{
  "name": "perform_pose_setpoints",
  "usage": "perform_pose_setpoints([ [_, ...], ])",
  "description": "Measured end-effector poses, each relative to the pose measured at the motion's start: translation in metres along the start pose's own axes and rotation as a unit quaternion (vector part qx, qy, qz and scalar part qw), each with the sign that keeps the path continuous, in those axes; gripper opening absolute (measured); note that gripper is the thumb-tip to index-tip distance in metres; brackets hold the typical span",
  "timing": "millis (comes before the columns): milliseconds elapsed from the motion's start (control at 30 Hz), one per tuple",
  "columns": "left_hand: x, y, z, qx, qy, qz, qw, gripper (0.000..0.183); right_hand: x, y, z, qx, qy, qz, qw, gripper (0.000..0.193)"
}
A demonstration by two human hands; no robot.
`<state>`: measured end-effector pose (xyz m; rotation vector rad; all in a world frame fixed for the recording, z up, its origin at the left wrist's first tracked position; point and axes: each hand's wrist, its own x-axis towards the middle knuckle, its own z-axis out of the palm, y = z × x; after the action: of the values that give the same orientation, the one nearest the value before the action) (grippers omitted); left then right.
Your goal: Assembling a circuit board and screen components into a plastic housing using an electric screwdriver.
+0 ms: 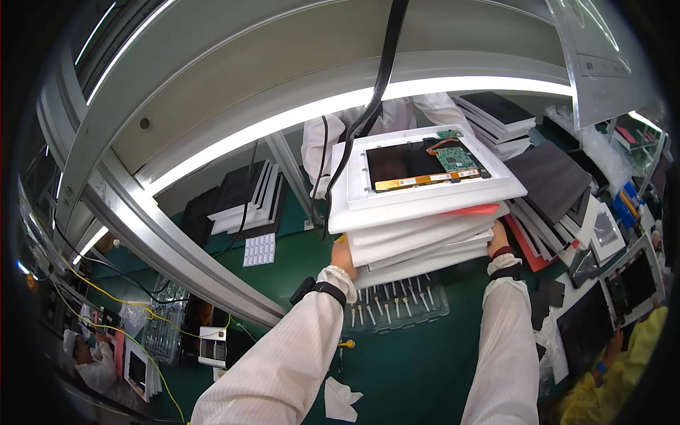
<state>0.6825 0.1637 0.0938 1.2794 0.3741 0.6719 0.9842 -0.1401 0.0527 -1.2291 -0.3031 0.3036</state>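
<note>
Between my two hands is a stack of white foam sheets (425, 244), with a red sheet (471, 210) showing near its top. On it lies a white frame (361, 195) with a dark display panel (400, 164) and a green circuit board (457, 159). My left hand (343, 256) grips the stack's left side, its fingers partly hidden. From the right side my right hand (500, 239) holds it too, fingers mostly behind the sheets. Below the stack, a clear plastic tray (397, 304) of small white-tipped parts sits on the green mat.
Dark panels and sheets (549, 177) are piled at the right. More sheets (248, 198) lie at the left beyond a metal post (177, 248). A black cable (386, 64) hangs in front. Behind the stack stands a person in a white coat (315, 149); a yellow sleeve (623, 375) shows lower right.
</note>
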Motion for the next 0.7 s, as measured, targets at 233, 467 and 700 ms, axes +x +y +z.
perform_pose_setpoints([
  [233,0.015,-0.001,0.022,0.226,0.139,0.001,0.964,0.032,-0.019,-0.018,0.043,0.166,0.101,0.095,0.976,0.037],
  [467,-0.009,0.011,0.036,0.152,0.156,-0.159,0.963,0.029,-0.038,-0.006,0.062,0.169,0.069,0.08,0.98,0.04],
  [700,-0.08,-0.032,0.055,0.066,0.153,-0.215,0.962,0.041,-0.111,0.015,0.097,0.166,0.096,0.083,0.978,0.037],
])
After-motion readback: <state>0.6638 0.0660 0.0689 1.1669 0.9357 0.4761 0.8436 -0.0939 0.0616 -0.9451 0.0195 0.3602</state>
